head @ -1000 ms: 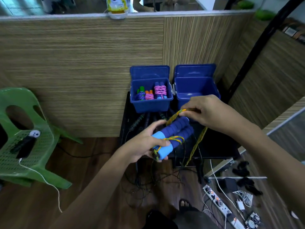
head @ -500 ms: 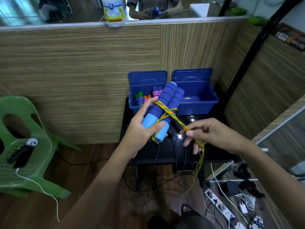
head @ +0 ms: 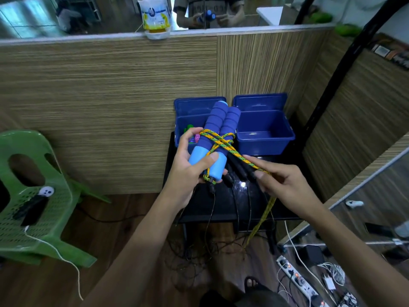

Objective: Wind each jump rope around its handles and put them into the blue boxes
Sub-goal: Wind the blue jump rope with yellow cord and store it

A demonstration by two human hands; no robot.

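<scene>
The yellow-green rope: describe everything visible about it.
The yellow-green rope looks braided, yellow flecked with green. Several turns cross around the two blue foam handles, which the left hand grips upright. A strand runs down to the right hand, which pinches it; the rest hangs toward the floor.

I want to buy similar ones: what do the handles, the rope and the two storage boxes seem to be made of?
The handles look like matte ribbed foam with smooth light-blue plastic ends. The rope looks like braided yellow-green cord, judging by its woven pattern. The blue boxes look like glossy moulded plastic with soft reflections.
</scene>
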